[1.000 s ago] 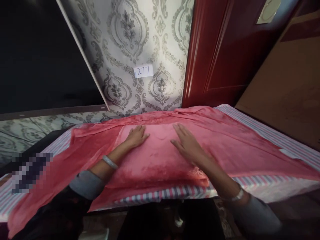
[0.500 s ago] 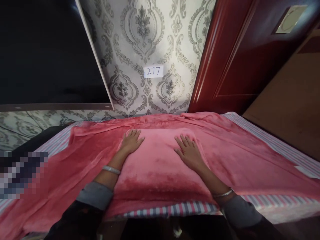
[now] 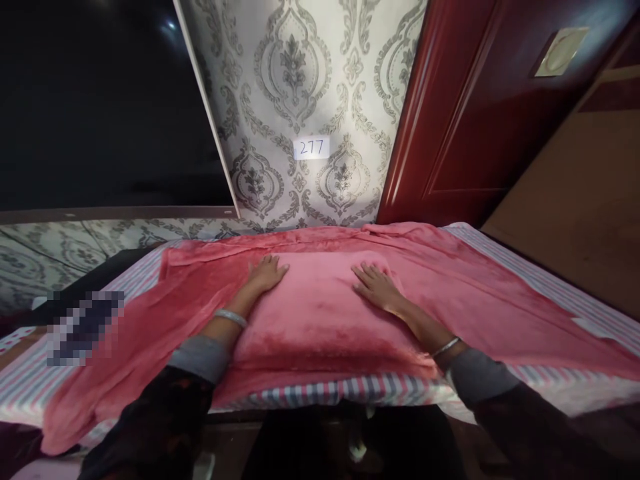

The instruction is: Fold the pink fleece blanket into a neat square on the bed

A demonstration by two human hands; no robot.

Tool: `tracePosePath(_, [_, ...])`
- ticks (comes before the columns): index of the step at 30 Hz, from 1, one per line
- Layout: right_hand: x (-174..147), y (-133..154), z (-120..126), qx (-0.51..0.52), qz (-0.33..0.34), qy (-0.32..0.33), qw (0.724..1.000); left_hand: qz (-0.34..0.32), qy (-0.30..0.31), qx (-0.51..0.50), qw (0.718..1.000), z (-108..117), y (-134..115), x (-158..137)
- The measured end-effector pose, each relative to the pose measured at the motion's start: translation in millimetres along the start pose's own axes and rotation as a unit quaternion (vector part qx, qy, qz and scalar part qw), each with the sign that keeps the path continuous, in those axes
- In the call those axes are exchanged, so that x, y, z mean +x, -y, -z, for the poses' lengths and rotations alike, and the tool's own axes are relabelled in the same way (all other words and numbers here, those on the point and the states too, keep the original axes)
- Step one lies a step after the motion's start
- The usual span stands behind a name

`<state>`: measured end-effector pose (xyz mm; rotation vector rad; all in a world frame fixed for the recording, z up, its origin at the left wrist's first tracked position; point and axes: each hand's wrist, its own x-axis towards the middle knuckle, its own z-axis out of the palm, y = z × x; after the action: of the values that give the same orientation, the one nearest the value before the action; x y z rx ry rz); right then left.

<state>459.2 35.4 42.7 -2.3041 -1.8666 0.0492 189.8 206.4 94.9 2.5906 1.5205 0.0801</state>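
Observation:
A plump pink cushion-like bundle (image 3: 315,300) with a plush surface lies in the middle of a pink plush blanket (image 3: 455,300). My left hand (image 3: 267,273) rests flat on its far left corner, fingers apart. On its far right side my right hand (image 3: 377,287) also lies flat, with fingers spread. Neither hand grips anything. Whether the bundle is a pillow or folded blanket I cannot tell. Each wrist wears a silver bracelet.
Under the blanket a striped cloth (image 3: 320,393) covers the table. A large dark screen (image 3: 110,107) stands back left. Patterned wallpaper with a paper label (image 3: 311,147) is ahead; a dark red door (image 3: 460,120) stands at right. A blurred patch (image 3: 87,327) hides something at left.
The camera view has shifted slightly, showing more of the striped cloth's near left side. Both hands stay flat on the bundle; the right fingers lie a little closer together.

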Motion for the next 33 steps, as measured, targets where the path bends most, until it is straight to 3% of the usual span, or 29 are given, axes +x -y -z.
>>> tracePosePath(3, [12.8, 12.6, 21.9, 0.036, 0.05, 0.016, 0.998, -0.102, -0.049, 0.018, 0.993, -0.7, -19.2, -39.2])
tracePosePath(7, [30.5, 48.9, 30.6, 0.049, 0.174, -0.009, 0.983, -0.253, -0.101, 0.017, 0.962, -38.6, -49.9, -108.6])
tracePosePath(10, [36.0, 63.4, 18.0, 0.026, 0.227, 0.029, 0.973, -0.279, -0.161, 0.041, 0.946, -73.9, -60.3, -141.4])
tracePosePath(13, [38.4, 55.1, 4.7, 0.016, 0.242, 0.037, 0.97, -0.278, -0.217, 0.056, 0.934, -92.2, -60.4, -149.6])
tracePosePath(16, [46.7, 29.1, 2.0, 0.003, 0.212, 0.031, 0.977, -0.287, -0.231, 0.059, 0.928, -93.8, -58.5, -147.2])
tracePosePath(23, [71.6, -37.9, 2.6, -0.033, 0.052, 0.014, 0.998, -0.296, -0.225, 0.048, 0.927, -91.5, -56.5, -146.6])
tracePosePath(28, [69.7, -43.2, -0.3, -0.01, 0.026, 0.012, 1.0, -0.291, -0.205, 0.022, 0.934, -92.3, -57.0, -145.2])
tracePosePath(33, [66.9, -34.2, 14.9, 0.007, -0.015, 0.051, 0.999, -0.281, -0.192, 0.007, 0.94, -87.9, -60.1, -144.3])
